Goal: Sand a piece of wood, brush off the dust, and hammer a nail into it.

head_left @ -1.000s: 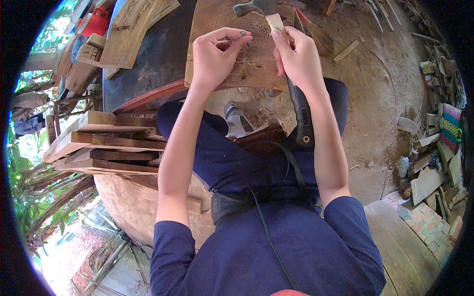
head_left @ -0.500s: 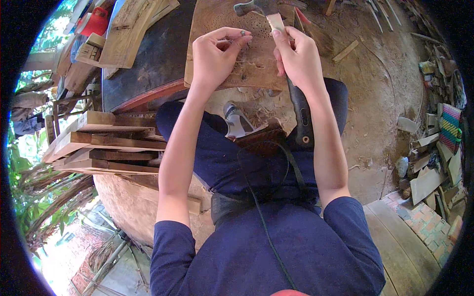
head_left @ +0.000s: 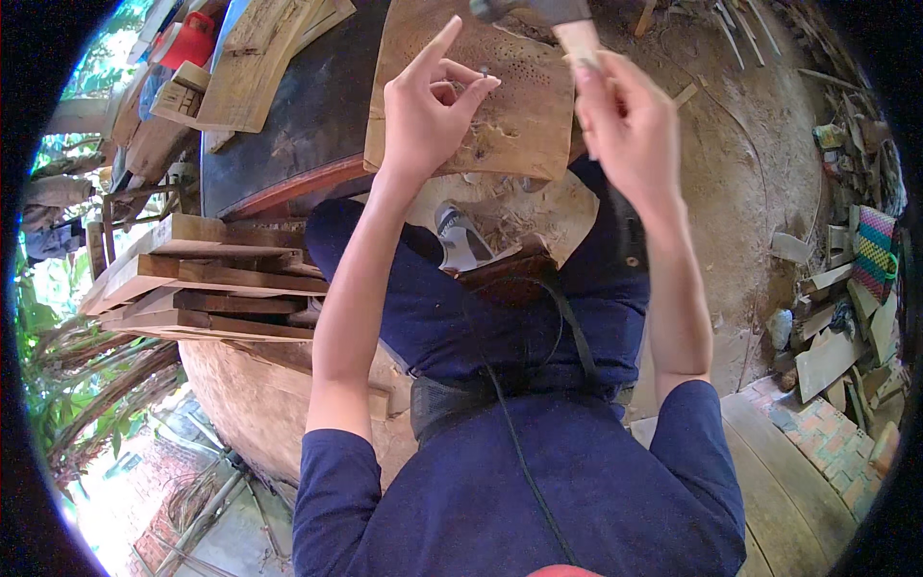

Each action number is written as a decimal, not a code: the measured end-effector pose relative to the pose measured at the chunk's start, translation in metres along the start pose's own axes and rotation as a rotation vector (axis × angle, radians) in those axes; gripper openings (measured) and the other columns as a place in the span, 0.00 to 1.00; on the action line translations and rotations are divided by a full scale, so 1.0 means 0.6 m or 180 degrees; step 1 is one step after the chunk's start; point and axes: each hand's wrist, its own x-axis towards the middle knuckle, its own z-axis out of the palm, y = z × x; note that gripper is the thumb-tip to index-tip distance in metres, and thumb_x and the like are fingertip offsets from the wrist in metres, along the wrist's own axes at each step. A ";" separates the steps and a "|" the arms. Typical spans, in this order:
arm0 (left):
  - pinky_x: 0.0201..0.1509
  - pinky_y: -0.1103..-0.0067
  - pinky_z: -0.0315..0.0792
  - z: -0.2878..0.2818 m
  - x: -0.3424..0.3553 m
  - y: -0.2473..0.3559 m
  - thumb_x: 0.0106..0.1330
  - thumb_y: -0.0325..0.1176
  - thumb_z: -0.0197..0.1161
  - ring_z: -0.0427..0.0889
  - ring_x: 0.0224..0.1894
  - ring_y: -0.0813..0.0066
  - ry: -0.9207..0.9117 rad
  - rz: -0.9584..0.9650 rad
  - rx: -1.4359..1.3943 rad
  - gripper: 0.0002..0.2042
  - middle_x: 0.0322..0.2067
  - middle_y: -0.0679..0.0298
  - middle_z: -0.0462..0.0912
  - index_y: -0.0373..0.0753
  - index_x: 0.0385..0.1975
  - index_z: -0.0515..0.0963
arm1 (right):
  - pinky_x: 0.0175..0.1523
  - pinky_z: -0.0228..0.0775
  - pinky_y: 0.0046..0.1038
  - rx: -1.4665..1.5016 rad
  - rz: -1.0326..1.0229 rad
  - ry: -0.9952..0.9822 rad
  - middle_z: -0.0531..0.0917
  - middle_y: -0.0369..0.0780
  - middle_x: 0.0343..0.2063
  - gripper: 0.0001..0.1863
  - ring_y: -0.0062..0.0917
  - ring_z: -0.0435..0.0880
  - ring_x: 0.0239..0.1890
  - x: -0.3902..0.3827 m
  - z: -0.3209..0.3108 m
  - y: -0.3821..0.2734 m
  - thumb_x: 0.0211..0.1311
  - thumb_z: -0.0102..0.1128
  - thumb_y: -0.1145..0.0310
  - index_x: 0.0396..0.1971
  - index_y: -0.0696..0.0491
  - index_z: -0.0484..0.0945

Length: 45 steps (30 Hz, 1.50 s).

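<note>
We sit outdoors, dirt floor, pitted brown wooden slab ahead. Left hand pinches small nail, upright; right hand grips pale wooden hammer handle, near vertical.

Left hand pinches a nail above a pitted wooden slab; right hand grips a hammer handle beside it.

- The right hand has lifted off the wooden slab, raising the hammer toward the far edge.
- The left hand now pinches what looks like a small nail, its index finger pointing far.
</note>
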 end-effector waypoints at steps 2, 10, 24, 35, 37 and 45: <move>0.27 0.89 0.69 -0.003 0.000 -0.002 0.63 0.29 0.77 0.69 0.23 0.93 -0.0096 -0.0020 0.0130 0.39 0.29 0.69 0.88 0.41 0.74 0.66 | 0.27 0.65 0.22 -0.0104 -0.0207 0.0101 0.79 0.34 0.18 0.14 0.12 0.74 0.21 0.001 -0.033 -0.035 0.76 0.61 0.60 0.45 0.57 0.83; 0.25 0.89 0.67 0.000 -0.005 -0.011 0.63 0.28 0.77 0.68 0.21 0.94 -0.0089 0.0178 0.0232 0.40 0.28 0.70 0.88 0.41 0.75 0.65 | 0.30 0.69 0.28 -0.1108 -0.0764 -0.0742 0.79 0.46 0.23 0.13 0.26 0.78 0.22 0.015 -0.093 -0.042 0.73 0.63 0.64 0.50 0.56 0.82; 0.24 0.84 0.70 0.003 -0.004 -0.008 0.60 0.28 0.76 0.71 0.17 0.87 -0.0010 0.0078 0.0130 0.39 0.28 0.67 0.90 0.37 0.73 0.67 | 0.41 0.80 0.38 -0.1117 -0.1456 -0.0655 0.88 0.47 0.41 0.12 0.44 0.87 0.38 0.011 -0.075 -0.076 0.70 0.64 0.65 0.50 0.49 0.84; 0.25 0.82 0.72 0.002 -0.002 -0.004 0.59 0.28 0.75 0.75 0.18 0.85 -0.0051 0.0124 0.0359 0.38 0.28 0.66 0.89 0.36 0.72 0.68 | 0.37 0.78 0.40 -0.1957 -0.1543 -0.0791 0.87 0.48 0.35 0.14 0.46 0.87 0.35 0.010 -0.081 -0.079 0.68 0.66 0.64 0.51 0.52 0.83; 0.26 0.82 0.73 0.000 0.000 -0.006 0.59 0.27 0.75 0.75 0.18 0.83 -0.0085 0.0075 0.0305 0.39 0.28 0.65 0.89 0.37 0.73 0.66 | 0.37 0.78 0.40 -0.1014 -0.1147 -0.0542 0.87 0.48 0.34 0.15 0.45 0.87 0.35 0.008 -0.076 -0.080 0.68 0.66 0.64 0.52 0.51 0.83; 0.25 0.86 0.71 0.007 0.000 -0.023 0.57 0.27 0.77 0.73 0.19 0.91 0.0182 0.0710 0.0568 0.44 0.31 0.66 0.90 0.41 0.76 0.62 | 0.37 0.77 0.41 -0.1336 -0.1086 -0.0984 0.86 0.49 0.32 0.14 0.48 0.85 0.33 0.002 -0.075 -0.066 0.71 0.64 0.62 0.52 0.49 0.83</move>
